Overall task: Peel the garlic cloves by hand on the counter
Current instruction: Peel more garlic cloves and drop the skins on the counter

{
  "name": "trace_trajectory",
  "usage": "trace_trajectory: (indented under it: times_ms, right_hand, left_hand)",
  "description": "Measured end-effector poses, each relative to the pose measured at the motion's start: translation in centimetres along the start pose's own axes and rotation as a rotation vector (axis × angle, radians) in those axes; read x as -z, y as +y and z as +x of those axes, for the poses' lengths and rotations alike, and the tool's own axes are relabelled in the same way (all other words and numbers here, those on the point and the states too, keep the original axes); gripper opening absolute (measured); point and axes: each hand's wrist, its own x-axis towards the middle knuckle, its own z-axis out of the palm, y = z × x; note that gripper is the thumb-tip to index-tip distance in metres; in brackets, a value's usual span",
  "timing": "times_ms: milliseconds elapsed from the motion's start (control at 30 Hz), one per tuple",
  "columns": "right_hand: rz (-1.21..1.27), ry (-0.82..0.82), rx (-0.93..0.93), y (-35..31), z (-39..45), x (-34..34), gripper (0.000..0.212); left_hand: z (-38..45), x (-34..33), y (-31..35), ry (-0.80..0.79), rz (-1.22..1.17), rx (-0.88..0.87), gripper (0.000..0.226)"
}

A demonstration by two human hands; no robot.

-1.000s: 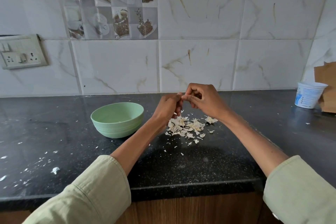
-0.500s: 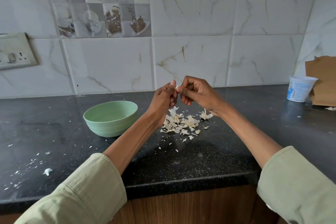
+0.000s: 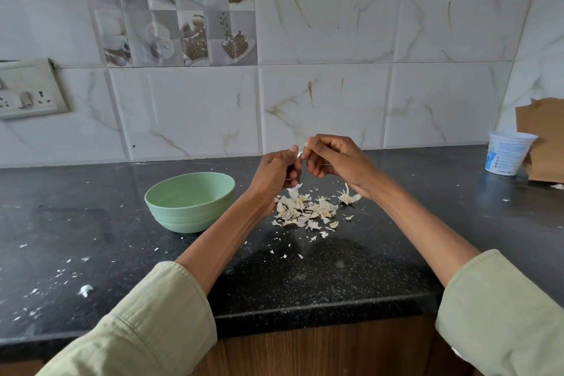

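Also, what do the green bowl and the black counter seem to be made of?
The green bowl looks like matte plastic or melamine: even pastel colour, soft sheen, moulded ridges near its base. The black counter looks like polished granite: fine pale speckles and a glossy surface that mirrors the white cup. Neither is certain by sight alone.

Your hands meet above the counter [image 3: 91, 217], left hand [image 3: 274, 171] beside right hand [image 3: 335, 159], over a heap of peels [image 3: 305, 210]. The bowl [image 3: 190, 201] sits left of the peels. Far right, by the wall, a cup [image 3: 508, 156] stands before cardboard [image 3: 546, 137]. A socket [image 3: 29, 90] hangs on the wall, far left.
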Motion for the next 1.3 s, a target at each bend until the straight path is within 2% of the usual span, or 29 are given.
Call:
trace_trajectory:
  times_ms: [133,267,367,533,700,800,867,933,1000,1100,1200,1300]
  right_hand:
    - [-0.010,0.035,-0.063,0.4,0.0,0.6,0.035]
    - [-0.047,0.031,-0.113,0.7,0.0,1.0,0.034]
    - [-0.123,0.008,-0.145,0.9,-0.1,1.1,0.029]
    - [-0.255,-0.027,-0.111,0.6,-0.3,1.2,0.019]
    - [-0.248,-0.067,-0.053,0.3,-0.3,1.4,0.019]
    - [-0.345,-0.134,-0.070,0.6,-0.1,1.3,0.017]
    - [-0.502,-0.181,-0.068,1.0,-0.2,1.4,0.014]
    - [-0.689,-0.221,-0.077,1.5,-0.3,1.5,0.018]
    - [-0.791,-0.248,-0.120,1.9,-0.4,1.5,0.018]
    - [-0.827,-0.254,-0.126,1.8,-0.3,1.0,0.016]
    - [-0.805,-0.260,-0.069,1.9,-0.2,0.2,0.012]
    - [-0.767,-0.321,-0.080,2.6,0.0,-0.4,0.016]
  left_hand:
    - [-0.1,0.1,0.0,-0.061,0.217,-0.082,0.033]
    - [0.5,0.7,-0.9,0.009,0.326,-0.098,0.016]
    - [0.6,0.9,-1.3,0.079,0.452,-0.200,0.011]
    - [0.2,0.6,-0.5,0.073,0.488,-0.394,0.015]
    - [0.5,0.8,0.5,0.124,0.510,-0.374,0.006]
    - [0.8,1.5,0.7,0.144,0.783,-0.376,0.011]
    - [0.5,1.8,1.5,0.158,0.967,-0.387,0.016]
    - [0.1,2.0,2.8,0.253,1.047,-0.398,0.019]
    - [-0.3,2.6,4.2,0.410,1.109,-0.374,0.018]
    - [-1.1,4.3,5.5,0.600,1.198,-0.180,0.007]
    - [-1.7,5.3,5.9,0.651,1.204,0.021,0.010]
    - [-1.6,5.6,5.4,0.619,1.257,0.090,0.014]
